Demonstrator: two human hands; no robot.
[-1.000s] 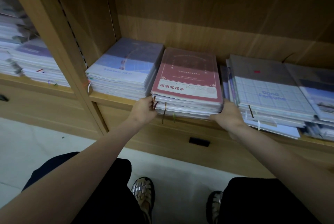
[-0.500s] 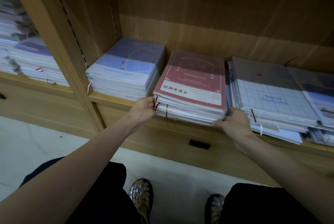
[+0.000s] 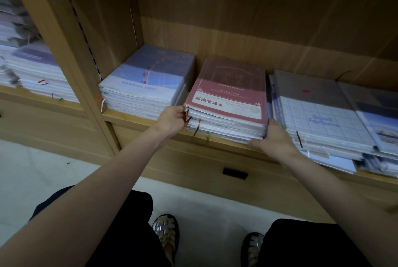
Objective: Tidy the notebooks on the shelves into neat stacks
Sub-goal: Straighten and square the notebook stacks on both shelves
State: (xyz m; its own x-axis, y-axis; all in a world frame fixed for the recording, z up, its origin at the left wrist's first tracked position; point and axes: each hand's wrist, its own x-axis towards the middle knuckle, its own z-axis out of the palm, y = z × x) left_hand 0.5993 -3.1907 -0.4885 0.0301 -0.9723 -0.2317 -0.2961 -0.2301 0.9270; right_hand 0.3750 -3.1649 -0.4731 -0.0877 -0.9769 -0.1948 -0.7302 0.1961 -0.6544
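Note:
A stack of notebooks topped by a red cover [image 3: 228,92] lies in the middle of the wooden shelf [image 3: 137,117]. My left hand [image 3: 172,119] grips the stack's front left corner, beside its hanging ribbon markers. My right hand [image 3: 273,139] holds the front right corner, fingers curled under the lower books. To the left lies a stack with a blue-and-white cover [image 3: 148,81]. On the right sits an uneven pile topped by a grey checked cover [image 3: 316,111], with loose books sticking out at its bottom.
A wooden upright [image 3: 71,51] divides this bay from the left bay, where more notebook piles [image 3: 32,70] lie. Below the shelf is a drawer front with a dark slot handle [image 3: 235,173]. My knees and sandalled feet are over the pale floor.
The red-topped stack has turned slightly, its right side now nearer the checked pile. Both hands stay at its front corners; my right hand has slid lower under the corner.

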